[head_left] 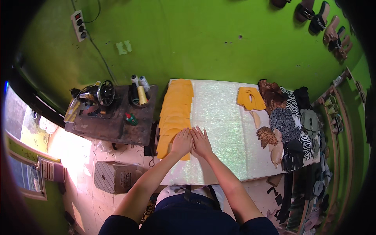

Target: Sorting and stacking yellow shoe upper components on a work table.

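Yellow cut-out pieces of flat material lie overlapped in a long row down the left side of a white-topped table. My left hand rests flat on the near end of that row, with its fingers stretched forward. Beside it, thumb side close to the left one, my right hand lies flat with fingers extended, over the pale tabletop at the row's right edge. Neither hand grips anything. Another small stack of yellow cut-outs sits at the table's far right.
Leopard, zebra and dark fabric pieces crowd the table's right side. To the left, a dark bench carries a sewing machine and thread cones. A box stands on the floor; sandals hang on the green wall.
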Demonstrator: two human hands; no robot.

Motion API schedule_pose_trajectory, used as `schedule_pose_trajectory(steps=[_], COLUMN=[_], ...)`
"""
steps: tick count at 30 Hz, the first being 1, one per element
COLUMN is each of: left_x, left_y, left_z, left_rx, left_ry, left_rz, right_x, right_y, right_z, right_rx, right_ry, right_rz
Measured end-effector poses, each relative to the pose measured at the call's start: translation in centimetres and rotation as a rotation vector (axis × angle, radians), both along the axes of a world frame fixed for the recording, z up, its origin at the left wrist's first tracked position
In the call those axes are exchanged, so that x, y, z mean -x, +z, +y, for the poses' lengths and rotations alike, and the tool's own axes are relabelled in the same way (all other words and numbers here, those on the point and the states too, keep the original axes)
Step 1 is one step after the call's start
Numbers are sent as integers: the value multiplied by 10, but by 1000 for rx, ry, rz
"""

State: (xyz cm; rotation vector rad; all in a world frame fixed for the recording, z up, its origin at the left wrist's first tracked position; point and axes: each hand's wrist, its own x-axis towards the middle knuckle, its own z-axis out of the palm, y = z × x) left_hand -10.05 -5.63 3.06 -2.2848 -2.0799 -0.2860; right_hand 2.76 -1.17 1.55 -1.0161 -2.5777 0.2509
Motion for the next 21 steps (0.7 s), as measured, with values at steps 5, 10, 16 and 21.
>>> schedule_pose_trajectory(steps=[5, 10, 16, 21], left_x=[-62, -140, -207, -233], left_y=[16, 22, 15, 2], left_z=[56, 116, 185, 225], left_rx=[109, 53, -12, -78], left_ry=[-128, -176, -181, -196], left_rz=[-107, -218, -253, -130], right_x=[-71, -156, -238, -276], right_y=[16, 23, 32, 20], right_z=[51, 112, 188, 230], right_rx=[107, -66, -224, -256], right_ry=[-20, -82, -237, -345], right_rz=[-71, 77, 160, -48])
